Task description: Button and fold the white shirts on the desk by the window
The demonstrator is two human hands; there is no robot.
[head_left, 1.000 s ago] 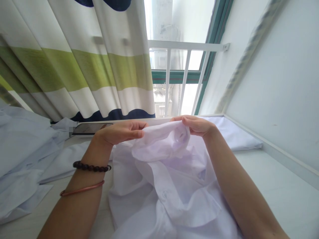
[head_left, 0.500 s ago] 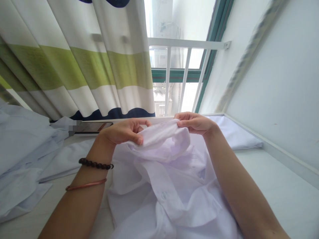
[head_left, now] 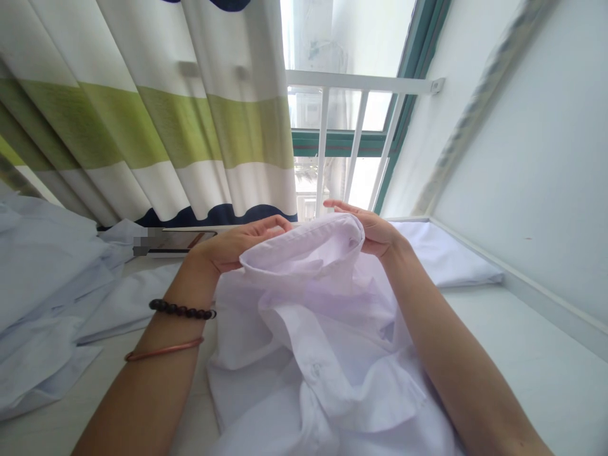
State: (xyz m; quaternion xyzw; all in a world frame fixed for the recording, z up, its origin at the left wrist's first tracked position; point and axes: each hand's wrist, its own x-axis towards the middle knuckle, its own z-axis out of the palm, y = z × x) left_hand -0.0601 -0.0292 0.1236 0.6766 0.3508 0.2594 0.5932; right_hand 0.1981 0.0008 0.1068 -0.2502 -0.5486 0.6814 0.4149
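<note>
A white button-up shirt (head_left: pixel 327 367) lies spread in front of me, its collar (head_left: pixel 289 250) raised toward the window. At the collar's left end is my left hand (head_left: pixel 244 242), its thumb hidden behind the cloth and its fingers curving over the back. My right hand (head_left: pixel 375 229) grips the collar's right end from behind, with one finger stretched out to the left above the edge. The button placket (head_left: pixel 316 370) runs down the shirt front between my forearms. Folds of cloth cover parts of both hands.
Other white garments (head_left: pixel 42 266) are heaped at the left. Behind my left wrist rests a phone (head_left: pixel 183 240). A folded white cloth (head_left: pixel 441 253) lies at the right by the wall. Beyond are a striped curtain (head_left: pixel 175 126) and a white window railing (head_left: pixel 356 81).
The collar has been turned up and over, so its edge now stands higher. My thumbs have gone from the front of the cloth to behind it.
</note>
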